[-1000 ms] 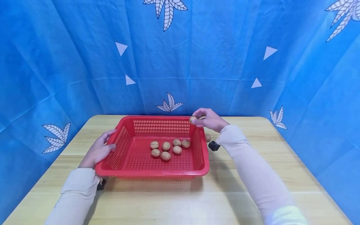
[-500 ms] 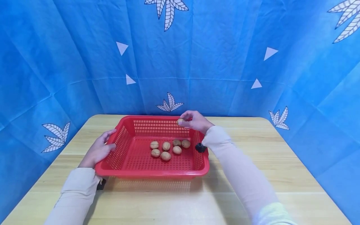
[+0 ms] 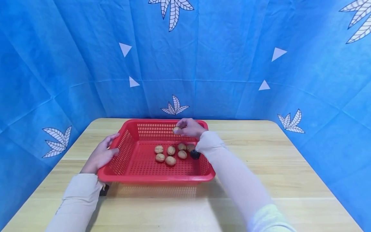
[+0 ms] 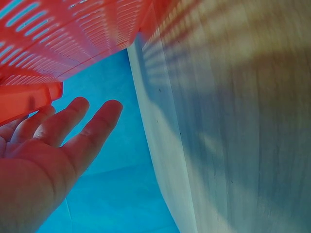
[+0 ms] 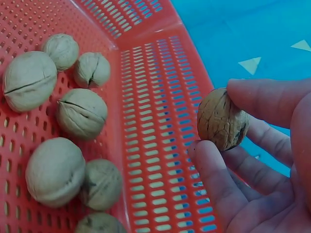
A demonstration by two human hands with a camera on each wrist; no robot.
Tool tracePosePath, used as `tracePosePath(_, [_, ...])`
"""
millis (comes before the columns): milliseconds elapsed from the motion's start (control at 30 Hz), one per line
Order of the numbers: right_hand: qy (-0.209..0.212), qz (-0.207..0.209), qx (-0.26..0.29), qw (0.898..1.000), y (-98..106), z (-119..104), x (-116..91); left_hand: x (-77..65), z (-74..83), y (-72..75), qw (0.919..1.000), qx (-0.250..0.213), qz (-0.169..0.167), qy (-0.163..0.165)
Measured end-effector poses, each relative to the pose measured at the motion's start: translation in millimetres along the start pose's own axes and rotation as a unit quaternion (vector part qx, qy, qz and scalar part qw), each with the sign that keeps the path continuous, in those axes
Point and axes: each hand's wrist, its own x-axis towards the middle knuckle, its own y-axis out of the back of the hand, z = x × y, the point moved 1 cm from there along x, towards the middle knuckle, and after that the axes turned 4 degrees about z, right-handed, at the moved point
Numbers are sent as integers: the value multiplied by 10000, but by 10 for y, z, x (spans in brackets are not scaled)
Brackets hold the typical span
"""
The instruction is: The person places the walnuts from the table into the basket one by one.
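Observation:
A red perforated plastic basket is in the middle of the head view, with several walnuts on its floor. My left hand holds its left rim, thumb over the inside; in the left wrist view, several of that hand's fingers stretch out below the red rim. Over the basket's far right part, my right hand pinches another walnut between thumb and fingertips. This walnut is brown and wrinkled, with a dark spot on its side. The right wrist covers part of the basket's right wall.
Light wood tabletop extends around the basket. Blue cloth with white leaf and triangle prints hangs behind and at both sides. A black wrist device hangs under the right wrist, close above the walnuts in the basket.
My right hand has carried its walnut leftward, from the basket's far right corner to over the inside, and slightly lower. The left hand and basket have stayed in place.

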Motion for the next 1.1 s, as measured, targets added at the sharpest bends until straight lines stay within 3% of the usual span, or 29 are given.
tracePosePath(100, [-7, -123, -44, 9999, -80, 3, 22, 1, -9, -3, 10000, -12, -15, -1])
tracePosePath(300, [-85, -278, -738, 9969, -200, 1, 76, -7, -19, 3, 10000, 32, -9, -5])
tracePosePath(767, [-176, -229, -1738, 9843, -302, 73, 192, -11, -17, 14, 10000, 54, -9, -23])
tracePosePath(1100, [26, -145, -1624, 9866, -302, 94, 192, 10, 1, -14, 10000, 91, -26, -1])
